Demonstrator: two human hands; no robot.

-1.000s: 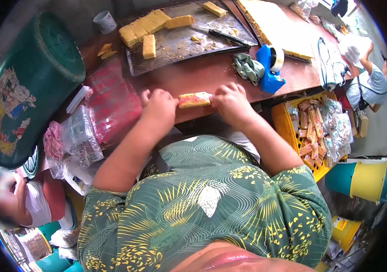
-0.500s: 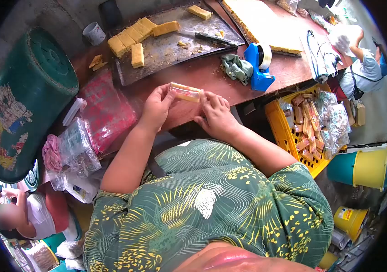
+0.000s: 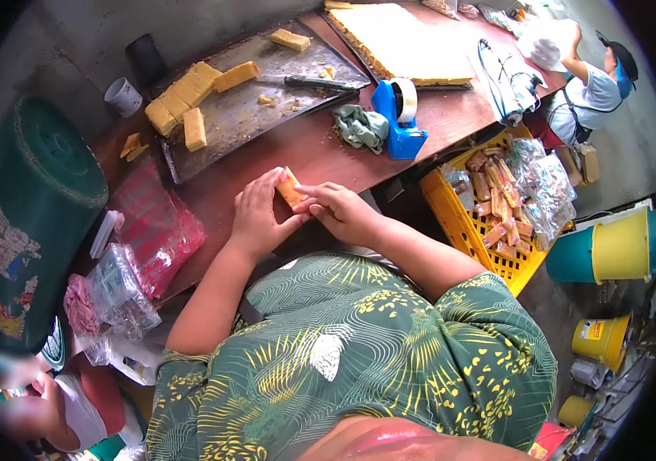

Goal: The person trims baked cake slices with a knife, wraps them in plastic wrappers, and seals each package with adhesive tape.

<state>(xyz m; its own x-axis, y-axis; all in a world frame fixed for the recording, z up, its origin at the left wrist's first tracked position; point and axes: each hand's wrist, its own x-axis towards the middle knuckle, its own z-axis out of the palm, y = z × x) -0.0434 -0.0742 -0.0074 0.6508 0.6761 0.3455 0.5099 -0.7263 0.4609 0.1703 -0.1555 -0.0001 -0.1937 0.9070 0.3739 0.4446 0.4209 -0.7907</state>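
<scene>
Between my two hands is a wrapped cake bar (image 3: 291, 190), yellow with reddish print on its clear wrapper, tilted over the table's front edge. My left hand (image 3: 257, 213) closes round its left side, thumb below. The fingers of my right hand (image 3: 341, 210) are bent and pinch its right side near the lower end. Beyond them lies a dark baking tray (image 3: 243, 138) with cut cake slices (image 3: 189, 91) and a knife (image 3: 316, 83). A blue tape dispenser (image 3: 403, 137) stands to the right, beside a crumpled grey-green cloth (image 3: 361, 127).
A yellow crate (image 3: 458, 223) holds several wrapped bars (image 3: 501, 201). A large cake slab (image 3: 408, 42) lies at the back. Red-printed plastic (image 3: 155, 223) and clear bags (image 3: 120, 288) lie left, near a green bin (image 3: 43, 207). One person works far right, others lower left.
The bar has gone from lying nearly level to steeply tilted, closer to my body. My right hand has moved in from its end to grip it. The camera view has shifted.
</scene>
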